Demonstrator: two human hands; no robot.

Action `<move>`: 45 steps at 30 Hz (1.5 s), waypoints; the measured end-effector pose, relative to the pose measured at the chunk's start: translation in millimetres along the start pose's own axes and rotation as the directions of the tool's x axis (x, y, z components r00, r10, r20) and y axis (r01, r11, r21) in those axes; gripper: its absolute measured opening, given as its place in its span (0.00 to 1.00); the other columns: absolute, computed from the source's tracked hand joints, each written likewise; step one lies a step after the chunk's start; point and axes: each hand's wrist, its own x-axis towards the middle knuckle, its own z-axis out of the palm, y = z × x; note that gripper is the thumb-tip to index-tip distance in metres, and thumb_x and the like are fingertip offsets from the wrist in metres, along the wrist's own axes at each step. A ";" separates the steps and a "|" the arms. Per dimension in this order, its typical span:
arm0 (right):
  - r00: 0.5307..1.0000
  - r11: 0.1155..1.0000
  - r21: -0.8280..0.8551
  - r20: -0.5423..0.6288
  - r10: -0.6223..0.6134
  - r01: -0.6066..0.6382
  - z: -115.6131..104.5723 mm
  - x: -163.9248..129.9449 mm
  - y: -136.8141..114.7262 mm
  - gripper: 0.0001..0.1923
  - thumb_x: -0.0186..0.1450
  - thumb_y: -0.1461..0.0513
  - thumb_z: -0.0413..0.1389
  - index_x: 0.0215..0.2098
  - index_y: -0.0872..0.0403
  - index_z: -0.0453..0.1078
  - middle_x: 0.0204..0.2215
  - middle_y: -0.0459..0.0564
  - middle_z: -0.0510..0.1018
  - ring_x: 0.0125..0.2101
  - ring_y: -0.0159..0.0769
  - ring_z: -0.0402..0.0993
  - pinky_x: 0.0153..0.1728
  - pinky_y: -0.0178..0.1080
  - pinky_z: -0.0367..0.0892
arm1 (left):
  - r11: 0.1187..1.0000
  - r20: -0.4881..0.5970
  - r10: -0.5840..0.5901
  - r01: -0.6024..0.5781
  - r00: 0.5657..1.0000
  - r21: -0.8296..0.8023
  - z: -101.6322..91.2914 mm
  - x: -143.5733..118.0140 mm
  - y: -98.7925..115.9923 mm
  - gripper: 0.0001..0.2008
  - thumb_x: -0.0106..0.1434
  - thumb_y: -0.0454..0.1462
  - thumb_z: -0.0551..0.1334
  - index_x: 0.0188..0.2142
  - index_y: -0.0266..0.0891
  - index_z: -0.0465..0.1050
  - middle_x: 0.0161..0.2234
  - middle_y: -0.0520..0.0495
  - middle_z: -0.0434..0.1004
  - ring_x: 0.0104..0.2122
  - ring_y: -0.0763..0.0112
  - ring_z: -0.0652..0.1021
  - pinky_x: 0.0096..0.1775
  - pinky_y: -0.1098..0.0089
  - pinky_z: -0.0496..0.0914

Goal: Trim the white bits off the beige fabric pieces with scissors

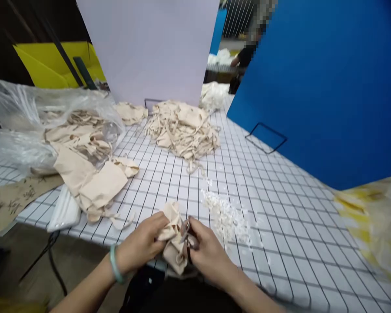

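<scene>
At the table's front edge, my left hand (146, 239) is closed on a crumpled beige cloth piece (176, 256), bunched up between both hands. My right hand (208, 252) is closed against the other side of the cloth, gripping a small dark, shiny metal tool (188, 224); its exact kind is partly hidden by the fingers and the folds. Just beyond my right hand lies a scatter of small white scraps (228, 217). Further back sits a heap of beige cloth pieces with straps (185, 130).
On the left, a clear plastic bag (22, 108) spills beige cloth pieces (101, 184). Handwritten brown paper (19, 200) hangs over the table edge. A pale panel (153, 48) and a blue panel (326, 87) stand upright on the gridded table (280, 234). Another person (246, 54) is behind.
</scene>
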 end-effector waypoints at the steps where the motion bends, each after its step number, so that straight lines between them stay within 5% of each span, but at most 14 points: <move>1: 1.000 0.997 0.074 0.005 -0.008 0.008 -7.5 12.1 -6.9 0.07 0.58 0.68 0.52 0.31 0.51 0.59 0.29 0.43 0.70 0.29 0.32 0.68 0.28 0.34 0.66 | 1.000 -0.025 0.004 -0.005 1.000 -0.023 -10.4 11.9 5.1 0.07 0.62 0.27 0.58 0.31 0.39 0.69 0.32 0.50 0.71 0.33 0.70 0.73 0.35 0.71 0.70; 5: 0.989 0.981 0.166 -0.121 -0.082 0.102 -66.0 97.9 -50.8 0.09 0.57 0.63 0.59 0.34 0.52 0.63 0.29 0.43 0.72 0.28 0.32 0.70 0.28 0.34 0.68 | 0.994 -0.262 0.105 -0.107 0.959 0.004 -76.9 101.3 30.3 0.08 0.63 0.33 0.62 0.27 0.38 0.67 0.28 0.52 0.69 0.27 0.72 0.69 0.29 0.72 0.68; 8: 0.918 0.992 0.016 -0.381 -0.109 0.125 -121.5 179.6 -86.1 0.11 0.57 0.61 0.60 0.37 0.53 0.66 0.30 0.44 0.74 0.29 0.33 0.70 0.30 0.36 0.68 | 0.996 -0.554 0.070 -0.087 0.830 -0.004 -124.4 181.7 46.9 0.04 0.64 0.32 0.62 0.32 0.37 0.71 0.33 0.47 0.73 0.33 0.66 0.75 0.36 0.62 0.75; 10: 0.869 0.993 -0.020 -0.483 -0.110 0.115 -149.8 218.5 -92.5 0.15 0.58 0.59 0.60 0.42 0.53 0.66 0.34 0.47 0.75 0.31 0.34 0.70 0.32 0.37 0.67 | 0.997 -0.650 0.057 -0.080 0.758 -0.006 -133.2 216.4 48.1 0.09 0.66 0.28 0.58 0.44 0.38 0.72 0.47 0.39 0.73 0.49 0.59 0.75 0.51 0.52 0.72; 12: 0.829 0.995 -0.042 -0.551 -0.098 0.089 -161.1 232.5 -80.1 0.18 0.58 0.57 0.61 0.44 0.54 0.66 0.36 0.49 0.75 0.33 0.36 0.70 0.33 0.38 0.66 | 0.997 -0.677 0.047 -0.076 0.735 -0.014 -116.9 227.4 40.4 0.16 0.66 0.29 0.58 0.53 0.40 0.68 0.59 0.35 0.65 0.61 0.53 0.67 0.59 0.46 0.65; 16: 0.900 0.997 -0.041 -0.429 -0.074 0.062 -124.2 191.9 -24.7 0.15 0.56 0.53 0.61 0.35 0.54 0.70 0.29 0.47 0.76 0.30 0.36 0.71 0.31 0.37 0.66 | 0.976 -0.451 0.052 -0.141 0.891 -0.167 -37.7 199.7 14.1 0.29 0.65 0.42 0.65 0.62 0.40 0.60 0.62 0.33 0.65 0.61 0.50 0.70 0.56 0.49 0.71; 19: 0.961 0.999 -0.015 -0.275 -0.040 0.038 -80.3 139.6 8.2 0.11 0.58 0.55 0.58 0.34 0.54 0.71 0.28 0.46 0.77 0.29 0.36 0.72 0.30 0.36 0.67 | 0.971 -0.391 0.026 -0.116 0.920 -0.209 15.5 169.4 2.3 0.23 0.71 0.42 0.56 0.61 0.35 0.60 0.57 0.33 0.73 0.55 0.57 0.77 0.53 0.57 0.75; 22: 0.980 0.990 -0.137 -0.198 -0.010 -0.017 -57.1 104.6 24.6 0.11 0.58 0.56 0.57 0.37 0.52 0.71 0.26 0.45 0.76 0.27 0.36 0.71 0.28 0.37 0.66 | 0.991 -0.396 -0.021 -0.033 0.918 -0.127 39.6 143.5 -0.7 0.17 0.74 0.38 0.47 0.55 0.34 0.68 0.51 0.36 0.78 0.51 0.60 0.79 0.54 0.58 0.74; 26: 0.976 0.934 -0.352 -0.218 -0.015 -0.064 -50.3 90.0 33.2 0.10 0.58 0.54 0.57 0.33 0.50 0.71 0.26 0.46 0.75 0.28 0.40 0.71 0.29 0.39 0.66 | 0.999 -0.315 0.019 -0.006 0.949 0.042 22.1 114.1 -12.2 0.11 0.69 0.40 0.57 0.46 0.40 0.74 0.48 0.43 0.80 0.51 0.61 0.78 0.55 0.62 0.72; 30: 0.962 0.962 -0.237 -0.263 0.069 -0.133 -52.0 83.6 29.0 0.16 0.58 0.48 0.61 0.26 0.50 0.65 0.21 0.44 0.73 0.23 0.36 0.67 0.25 0.37 0.62 | 0.972 -0.415 -0.049 0.139 0.909 0.191 -50.0 97.0 -50.1 0.13 0.65 0.34 0.60 0.49 0.37 0.72 0.51 0.37 0.76 0.56 0.53 0.72 0.60 0.49 0.63; 33: 0.960 0.969 -0.206 -0.270 0.076 -0.135 -51.1 77.2 20.5 0.19 0.57 0.46 0.63 0.29 0.50 0.65 0.23 0.44 0.73 0.25 0.37 0.68 0.28 0.38 0.64 | 0.937 -0.484 -0.099 0.246 0.869 0.249 -90.5 91.3 -72.4 0.10 0.62 0.26 0.55 0.40 0.34 0.73 0.42 0.34 0.76 0.53 0.48 0.72 0.58 0.41 0.59; 35: 0.963 0.976 -0.180 -0.257 0.077 -0.126 -46.9 73.5 17.0 0.21 0.57 0.45 0.64 0.31 0.50 0.66 0.26 0.44 0.73 0.28 0.38 0.70 0.31 0.40 0.66 | 0.930 -0.470 -0.094 0.246 0.878 0.274 -82.3 85.6 -69.5 0.10 0.61 0.25 0.54 0.35 0.34 0.73 0.38 0.36 0.75 0.49 0.51 0.74 0.55 0.44 0.63; 41: 0.972 0.967 0.211 -0.153 0.177 -0.142 -27.8 62.1 29.4 0.28 0.54 0.40 0.64 0.36 0.51 0.65 0.32 0.49 0.75 0.32 0.39 0.74 0.35 0.42 0.72 | 0.974 -0.230 0.137 -0.089 0.964 0.206 26.9 45.9 -10.9 0.10 0.63 0.29 0.58 0.43 0.39 0.72 0.39 0.45 0.78 0.39 0.66 0.78 0.43 0.66 0.76; 45: 0.967 0.955 0.229 -0.122 0.222 -0.190 -26.0 49.1 39.8 0.26 0.54 0.43 0.65 0.38 0.51 0.64 0.35 0.49 0.76 0.34 0.38 0.76 0.37 0.41 0.74 | 0.977 -0.449 0.119 -0.025 0.886 0.210 8.0 31.3 -25.5 0.12 0.64 0.25 0.52 0.39 0.37 0.71 0.36 0.45 0.76 0.38 0.67 0.77 0.41 0.66 0.76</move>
